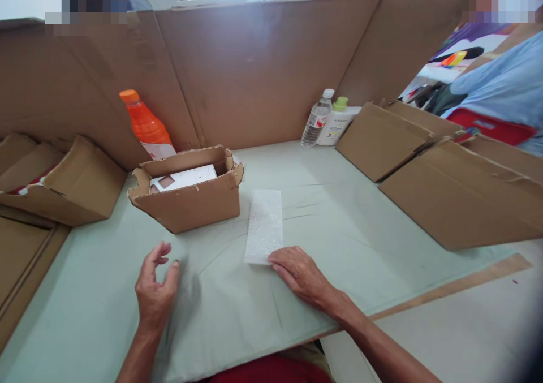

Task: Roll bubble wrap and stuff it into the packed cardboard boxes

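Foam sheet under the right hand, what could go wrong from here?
1. Right hand rests only on the near edge of the foam sheet; the light sheet might slide or crease on the green cloth.
2. Left hand hovers off the sheet, so nothing steadies its other side.
3. The open small box sits close by; a sweep could nudge it.

Two bare hands, the left hand and the right hand, were on a table that held one white foam sheet, one small open carton, three bottles, namely one orange bottle, one clear bottle and one white bottle.
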A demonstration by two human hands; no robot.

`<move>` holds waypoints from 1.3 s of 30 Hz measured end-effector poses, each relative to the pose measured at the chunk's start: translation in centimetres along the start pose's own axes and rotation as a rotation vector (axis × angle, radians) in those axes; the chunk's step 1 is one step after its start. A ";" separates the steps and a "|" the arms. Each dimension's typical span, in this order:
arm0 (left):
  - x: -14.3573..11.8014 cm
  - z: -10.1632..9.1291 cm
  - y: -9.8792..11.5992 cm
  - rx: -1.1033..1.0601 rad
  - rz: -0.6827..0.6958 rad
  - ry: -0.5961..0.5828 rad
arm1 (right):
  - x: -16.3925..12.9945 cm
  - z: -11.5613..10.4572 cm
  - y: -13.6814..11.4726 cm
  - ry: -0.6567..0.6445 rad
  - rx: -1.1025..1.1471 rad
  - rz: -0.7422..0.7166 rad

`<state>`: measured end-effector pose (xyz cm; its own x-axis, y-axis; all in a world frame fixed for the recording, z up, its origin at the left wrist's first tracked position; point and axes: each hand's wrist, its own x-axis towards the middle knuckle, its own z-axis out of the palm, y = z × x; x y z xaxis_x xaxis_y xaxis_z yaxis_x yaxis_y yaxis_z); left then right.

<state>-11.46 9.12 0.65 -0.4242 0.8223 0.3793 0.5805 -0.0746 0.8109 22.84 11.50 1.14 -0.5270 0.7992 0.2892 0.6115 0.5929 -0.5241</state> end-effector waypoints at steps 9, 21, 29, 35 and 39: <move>-6.7 4.8 6.9 -0.090 0.164 -0.636 | -0.6 -1.1 -2.4 -0.195 0.538 0.344; -5.5 8.5 7.1 0.197 0.004 -0.703 | -2.8 0.0 -3.2 0.196 -0.102 -0.074; -6.0 6.9 7.1 0.022 0.307 -0.562 | -2.4 2.0 -2.3 0.172 -0.106 -0.018; -6.7 5.5 7.4 -0.031 0.321 -0.690 | -3.1 1.0 -2.8 0.019 0.222 0.206; -6.6 6.9 7.0 0.030 0.167 -0.684 | -3.5 0.6 -3.1 0.224 0.034 0.154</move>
<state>0.17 7.09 0.77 0.1994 0.9720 0.1246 0.6225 -0.2239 0.7499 22.41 6.78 1.29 -0.2836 0.8840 0.3716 0.6525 0.4619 -0.6008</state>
